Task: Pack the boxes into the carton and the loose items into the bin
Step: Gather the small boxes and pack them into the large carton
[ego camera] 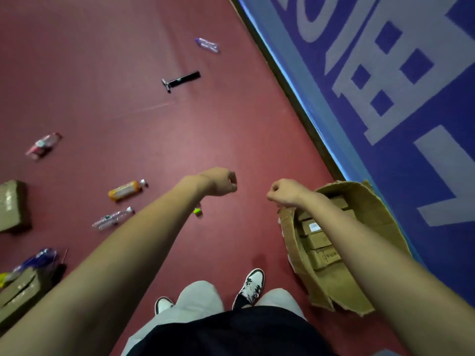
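Observation:
I stand over a red floor. At my right an open brown carton [365,201] holds several small brown boxes [318,240]. My left hand [219,182] and my right hand [284,192] hang in front of me above the floor, fingers curled, holding nothing. Two more brown boxes lie at the left, one [11,205] near the edge and another [20,291] lower down. Loose items are scattered: an orange bottle [126,190], a clear wrapped toothbrush [113,218], a black razor [181,79], a clear packet [207,44] far off, a red packet [42,145].
A blue wall panel [411,98] with pale lettering runs along the right behind the carton. A small green-and-yellow item [198,211] shows under my left wrist. A blue-wrapped item [38,258] lies by the lower left box. My shoes [250,285] stand below. No bin is in view.

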Motion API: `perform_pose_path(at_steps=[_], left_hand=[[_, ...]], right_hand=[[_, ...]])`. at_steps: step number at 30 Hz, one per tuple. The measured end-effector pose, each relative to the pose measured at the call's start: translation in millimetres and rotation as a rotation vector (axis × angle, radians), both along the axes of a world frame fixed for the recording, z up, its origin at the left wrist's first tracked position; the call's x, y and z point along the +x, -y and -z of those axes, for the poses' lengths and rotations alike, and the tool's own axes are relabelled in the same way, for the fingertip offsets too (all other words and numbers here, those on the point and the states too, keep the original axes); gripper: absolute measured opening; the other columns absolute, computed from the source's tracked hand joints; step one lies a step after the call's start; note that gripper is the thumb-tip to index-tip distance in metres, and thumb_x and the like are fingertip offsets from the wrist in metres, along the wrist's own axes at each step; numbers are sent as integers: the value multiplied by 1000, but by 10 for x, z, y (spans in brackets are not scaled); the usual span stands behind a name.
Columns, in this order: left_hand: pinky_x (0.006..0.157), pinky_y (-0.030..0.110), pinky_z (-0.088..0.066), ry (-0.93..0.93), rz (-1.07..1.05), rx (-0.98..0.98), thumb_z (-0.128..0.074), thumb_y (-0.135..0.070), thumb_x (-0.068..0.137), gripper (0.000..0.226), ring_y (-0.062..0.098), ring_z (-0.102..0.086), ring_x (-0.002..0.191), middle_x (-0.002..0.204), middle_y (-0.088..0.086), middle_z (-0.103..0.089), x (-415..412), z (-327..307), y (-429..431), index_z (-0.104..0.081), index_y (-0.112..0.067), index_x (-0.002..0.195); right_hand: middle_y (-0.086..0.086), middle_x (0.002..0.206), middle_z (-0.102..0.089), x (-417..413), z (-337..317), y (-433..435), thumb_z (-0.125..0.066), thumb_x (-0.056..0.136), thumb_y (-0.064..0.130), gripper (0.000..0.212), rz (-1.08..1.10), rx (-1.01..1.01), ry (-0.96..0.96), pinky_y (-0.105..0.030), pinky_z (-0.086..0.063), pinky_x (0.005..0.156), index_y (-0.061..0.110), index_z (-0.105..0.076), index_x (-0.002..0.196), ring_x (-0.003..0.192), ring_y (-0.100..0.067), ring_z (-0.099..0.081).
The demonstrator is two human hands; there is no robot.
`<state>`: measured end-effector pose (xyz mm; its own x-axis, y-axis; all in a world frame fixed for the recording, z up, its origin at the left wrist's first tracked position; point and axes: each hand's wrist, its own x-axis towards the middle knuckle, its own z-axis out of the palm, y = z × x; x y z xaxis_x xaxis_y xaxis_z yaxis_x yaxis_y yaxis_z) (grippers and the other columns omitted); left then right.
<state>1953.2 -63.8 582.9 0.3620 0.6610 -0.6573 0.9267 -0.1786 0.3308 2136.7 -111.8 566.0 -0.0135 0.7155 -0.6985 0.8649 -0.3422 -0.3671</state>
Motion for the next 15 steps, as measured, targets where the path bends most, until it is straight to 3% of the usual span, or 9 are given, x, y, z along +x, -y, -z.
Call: perform_pose_path(at_steps=[4, 11, 15], left_hand=[[89, 28, -41, -3, -121, -10, -48, -21, 93, 31, 26, -53, 113, 126, 9, -59, -792, -47, 81, -57, -12, 121], [78, 24, -38, -5, -289, 25, -45, -24, 95, 31, 22, -53, 113, 124, 3, -59, -2311, -238, 411, -57, -15, 122], [68, 25, -43, 70, -440, 31, -48, -21, 90, 24, 27, -57, 103, 115, 3, -61, -3273, -212, 647, -63, -15, 108]], right_hand=[[-11, 73, -62, -710, -89, -193, -49, 87, 20, 17, -155, 3, 2, -27, -42, 61, 9, -60, 79, 54, -22, -49], [-10, 79, -65, -2153, -254, -304, -49, 88, 20, 17, -358, 29, 28, -24, -37, 52, 8, -61, 84, 49, -17, -48], [-8, 81, -64, -3121, -367, -284, -48, 89, 19, 15, -468, 47, 5, -23, -35, 50, 9, -57, 84, 49, -15, -47]])
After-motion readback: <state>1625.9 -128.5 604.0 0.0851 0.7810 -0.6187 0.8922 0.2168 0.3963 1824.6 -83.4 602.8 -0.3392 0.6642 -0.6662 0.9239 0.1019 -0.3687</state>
